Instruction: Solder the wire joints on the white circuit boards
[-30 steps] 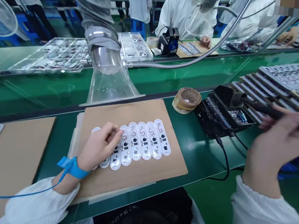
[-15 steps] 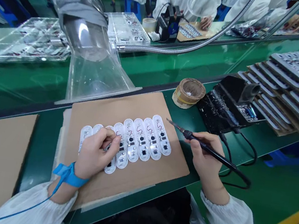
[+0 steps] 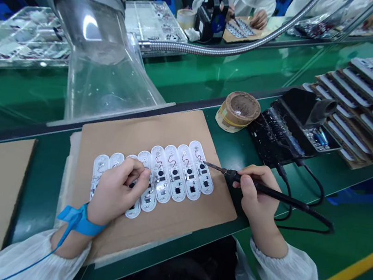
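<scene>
Several white oval circuit boards [image 3: 174, 175] with thin red wires lie side by side on a brown cardboard sheet [image 3: 159, 229]. My right hand [image 3: 258, 190] grips a black soldering iron [image 3: 269, 193] like a pen; its tip is at the rightmost board, by the wires. Over the left part of the row is my left hand [image 3: 119, 188], its fingers curled and the thumb against the index finger. Whatever is between those fingertips is too small to make out. A blue strap [image 3: 81, 221] circles my left wrist.
A tape roll [image 3: 238, 111] and a black soldering stand [image 3: 289, 127] are behind my right hand. Stacked boards [image 3: 362, 110] rise at the right. A clear hood [image 3: 105, 71] stands at the back left; a metal hose [image 3: 220, 51] crosses behind. Across the bench, a person's hands work.
The iron's tip has moved down from beyond the row's right end to the rightmost board. My left hand keeps its pose over the boards. The view has shifted slightly.
</scene>
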Available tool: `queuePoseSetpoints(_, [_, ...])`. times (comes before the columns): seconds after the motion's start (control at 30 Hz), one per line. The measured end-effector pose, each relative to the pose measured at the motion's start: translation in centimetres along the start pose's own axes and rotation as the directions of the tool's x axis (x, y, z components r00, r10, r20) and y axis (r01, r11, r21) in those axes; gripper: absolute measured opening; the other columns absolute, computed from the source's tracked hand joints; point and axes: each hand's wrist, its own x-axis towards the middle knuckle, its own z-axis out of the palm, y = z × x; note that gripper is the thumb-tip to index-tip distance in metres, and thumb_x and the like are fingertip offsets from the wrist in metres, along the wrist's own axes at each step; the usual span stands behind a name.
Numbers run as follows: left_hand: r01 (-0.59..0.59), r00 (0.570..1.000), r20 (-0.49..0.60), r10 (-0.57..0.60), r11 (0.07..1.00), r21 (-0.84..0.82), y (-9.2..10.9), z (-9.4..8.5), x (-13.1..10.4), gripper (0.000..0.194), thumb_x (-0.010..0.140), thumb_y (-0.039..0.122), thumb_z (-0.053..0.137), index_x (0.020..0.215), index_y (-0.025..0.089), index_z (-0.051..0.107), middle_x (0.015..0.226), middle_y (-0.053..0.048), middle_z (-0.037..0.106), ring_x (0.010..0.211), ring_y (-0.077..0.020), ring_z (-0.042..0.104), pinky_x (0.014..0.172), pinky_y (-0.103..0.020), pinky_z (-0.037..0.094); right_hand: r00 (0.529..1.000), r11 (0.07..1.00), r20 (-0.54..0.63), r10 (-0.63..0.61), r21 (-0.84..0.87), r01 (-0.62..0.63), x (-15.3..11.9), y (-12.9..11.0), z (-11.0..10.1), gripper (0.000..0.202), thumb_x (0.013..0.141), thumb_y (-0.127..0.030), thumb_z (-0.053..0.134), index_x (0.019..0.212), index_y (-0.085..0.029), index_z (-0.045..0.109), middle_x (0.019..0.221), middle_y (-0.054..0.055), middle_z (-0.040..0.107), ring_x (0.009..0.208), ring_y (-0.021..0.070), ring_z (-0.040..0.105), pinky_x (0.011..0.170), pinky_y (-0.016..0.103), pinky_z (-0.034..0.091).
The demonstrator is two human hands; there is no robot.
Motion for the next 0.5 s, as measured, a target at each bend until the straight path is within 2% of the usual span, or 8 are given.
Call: queuePoseSetpoints(0.5, [0.065,0.997,0.040,-0.065,0.998,-0.009,0.14,0.08,0.14,0.019,0.100,0.026,0.058,0.081,0.022,0.056,0.058,0.008,0.040,0.049,-0.0093,0.040,0.051,-0.024,0.032,0.999,0.999,0.009,0.031,-0.016,-0.030,-0.10,0.08,-0.06,0.018,0.102,-0.042,0.070,0.095,-0.025,0.070,0.079,0.001,0.067,0.058,0.0170,0.064,0.053,0.031,0.052])
